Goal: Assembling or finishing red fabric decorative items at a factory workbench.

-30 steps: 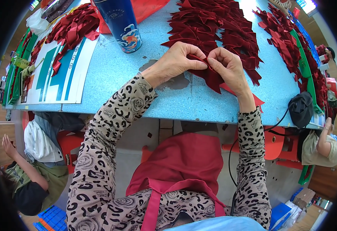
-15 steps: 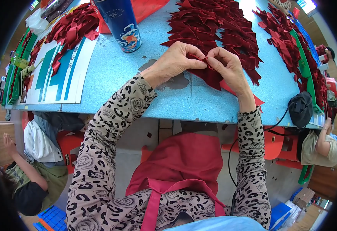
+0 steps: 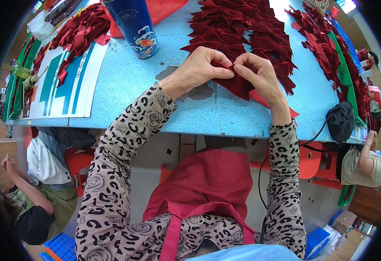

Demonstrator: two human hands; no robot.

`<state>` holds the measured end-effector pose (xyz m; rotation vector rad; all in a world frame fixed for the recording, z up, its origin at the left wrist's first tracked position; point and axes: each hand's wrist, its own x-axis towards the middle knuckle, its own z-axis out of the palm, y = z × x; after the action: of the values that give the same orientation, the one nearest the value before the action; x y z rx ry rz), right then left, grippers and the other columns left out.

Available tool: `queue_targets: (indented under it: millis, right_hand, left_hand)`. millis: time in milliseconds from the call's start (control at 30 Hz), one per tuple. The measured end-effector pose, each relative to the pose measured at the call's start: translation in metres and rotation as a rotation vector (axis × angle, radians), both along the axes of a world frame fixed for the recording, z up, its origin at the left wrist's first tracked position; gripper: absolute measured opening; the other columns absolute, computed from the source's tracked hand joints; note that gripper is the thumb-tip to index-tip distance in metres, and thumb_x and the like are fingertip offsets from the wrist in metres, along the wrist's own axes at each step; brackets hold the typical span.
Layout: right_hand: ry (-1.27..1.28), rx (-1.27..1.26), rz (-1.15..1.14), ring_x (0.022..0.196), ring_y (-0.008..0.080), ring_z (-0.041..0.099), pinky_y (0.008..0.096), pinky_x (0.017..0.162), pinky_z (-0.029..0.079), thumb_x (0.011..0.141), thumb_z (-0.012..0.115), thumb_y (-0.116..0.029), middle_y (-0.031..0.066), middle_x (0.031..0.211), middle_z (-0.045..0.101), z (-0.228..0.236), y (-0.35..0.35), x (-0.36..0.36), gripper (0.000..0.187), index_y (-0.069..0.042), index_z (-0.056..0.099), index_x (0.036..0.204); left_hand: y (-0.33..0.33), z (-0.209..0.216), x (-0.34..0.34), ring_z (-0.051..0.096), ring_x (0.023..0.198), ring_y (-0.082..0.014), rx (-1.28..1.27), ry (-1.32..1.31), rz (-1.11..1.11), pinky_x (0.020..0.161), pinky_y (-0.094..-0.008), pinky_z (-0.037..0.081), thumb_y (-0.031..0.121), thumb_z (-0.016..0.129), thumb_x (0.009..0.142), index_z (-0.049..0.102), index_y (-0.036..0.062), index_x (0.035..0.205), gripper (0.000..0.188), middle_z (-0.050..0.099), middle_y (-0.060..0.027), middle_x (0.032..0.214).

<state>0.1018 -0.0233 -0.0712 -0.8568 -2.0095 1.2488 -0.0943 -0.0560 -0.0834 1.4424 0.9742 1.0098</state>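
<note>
Just above the blue table [image 3: 125, 95], both my hands pinch one dark red ribbon [image 3: 238, 86]. My left hand [image 3: 198, 69] has thumb and forefinger pressed together on its left side. Close by on the right, my right hand [image 3: 260, 77] grips the same ribbon between thumb and bent forefinger. The ribbon's lower part hangs down between the hands, and a brighter red tail shows under the right wrist. Fingertips hide the pinched middle. Beyond my hands lie overlapping rows of dark red velvet bows [image 3: 218, 21].
A blue tumbler [image 3: 134, 26] stands behind my left hand. Loose red ribbons [image 3: 83, 32] lie on a white and teal sheet [image 3: 92, 82] at left. More bows lie along a green tray [image 3: 342, 71] at right, near a black pouch [image 3: 340, 122]. Co-workers sit on both sides.
My hands keep their pinch on the ribbon and have barely moved. At the left, a co-worker's hands have shifted slightly.
</note>
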Motion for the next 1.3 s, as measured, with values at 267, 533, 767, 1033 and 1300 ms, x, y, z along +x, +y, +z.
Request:
queue_targets:
  millis: [267,533,767,1033,1300]
  right_hand:
    - [0.082,-0.09,0.016,0.076,0.0041,0.051,0.018,0.069,0.042,0.083,0.065,-0.011,-0.0028,0.082,0.059,-0.002,0.004,0.008,0.011,-0.002,0.061,0.088]
    - [0.106,-0.154,0.053,0.079,0.0044,0.054,0.0179,0.072,0.044,0.081,0.064,-0.007,-0.0008,0.085,0.061,0.005,0.004,0.011,0.013,-0.001,0.062,0.093]
    - [0.069,-0.149,0.057,0.079,0.0047,0.055,0.0184,0.072,0.044,0.079,0.058,-0.002,-0.0002,0.087,0.06,0.004,0.011,0.017,0.013,-0.001,0.062,0.092]
    - [0.08,-0.11,0.054,0.082,0.006,0.055,0.0204,0.076,0.045,0.078,0.056,0.0,0.0004,0.088,0.06,0.004,0.011,0.018,0.014,-0.001,0.062,0.09]
    - [0.058,-0.057,0.07,0.083,0.0077,0.054,0.0218,0.079,0.044,0.075,0.052,0.002,0.0009,0.087,0.06,0.004,0.013,0.02,0.013,0.0,0.06,0.085]
  left_hand:
    - [0.004,0.001,0.003,0.052,0.07,-0.003,0.032,-0.05,-0.025,0.064,-0.0182,0.042,0.01,0.074,0.073,0.059,0.0067,0.08,0.016,0.058,0.0036,0.075]
    - [0.006,0.002,0.005,0.05,0.069,-0.0011,0.028,-0.057,-0.088,0.064,-0.017,0.041,0.007,0.074,0.073,0.054,0.0097,0.073,0.02,0.055,0.0066,0.074]
    - [0.006,0.009,0.012,0.047,0.063,-0.0016,0.043,-0.087,-0.076,0.058,-0.0182,0.037,0.006,0.074,0.071,0.055,0.0086,0.067,0.02,0.053,0.0061,0.066]
    - [0.008,0.009,0.013,0.049,0.064,-0.0019,0.013,-0.074,-0.077,0.059,-0.0178,0.039,0.006,0.075,0.071,0.056,0.0085,0.068,0.019,0.055,0.0057,0.067]
    - [0.01,0.009,0.014,0.049,0.064,-0.0018,0.004,-0.068,-0.084,0.059,-0.0172,0.039,0.006,0.075,0.071,0.058,0.0074,0.069,0.017,0.056,0.0051,0.068]
